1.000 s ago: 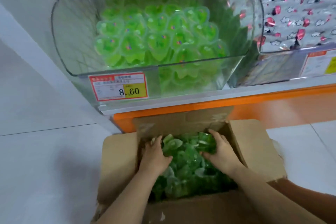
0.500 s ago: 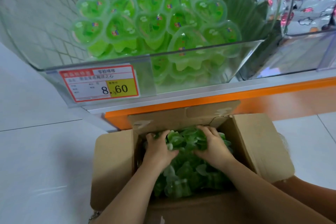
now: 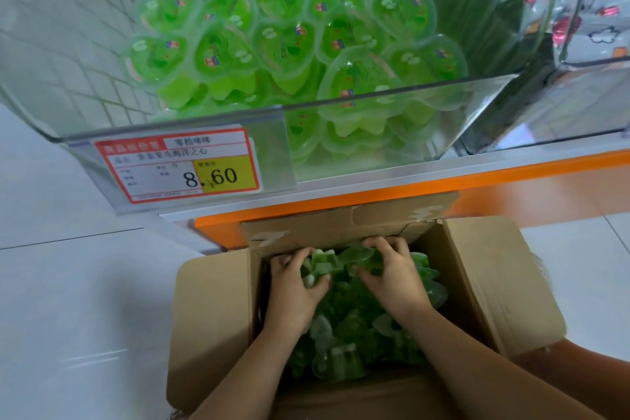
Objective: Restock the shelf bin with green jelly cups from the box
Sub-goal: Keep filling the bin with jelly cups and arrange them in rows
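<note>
**Green jelly cups: gathering a clump at the far edge of the box**

I am reaching both hands into the open box, which is sitting on the floor against the orange front of the shelf. My left hand is curling fingers and thumb round a few green jelly cups near the box's far left corner. My right hand is doing the same just beside it, fingers hooked over the top of the pile and thumb tucked in against the cups. The palms are facing each other with a small clump pressed between them. That clump is running left to right, so neither hand is nearer. The remaining cups are lying jumbled, filling the box back to its near edge under my forearms.

The shelf bin is standing above and beyond the box's far edge, with a price tag clipped toward the left end of its clear front wall. The stocked cups are lying stacked with their heart-shaped lids facing me, and the bin's left side is looking barer.

I am judging the coming move to be a lift up and forward over that front rim. Held between two hands, the clump may be shedding a cup unless I am squeezing evenly.
</note>
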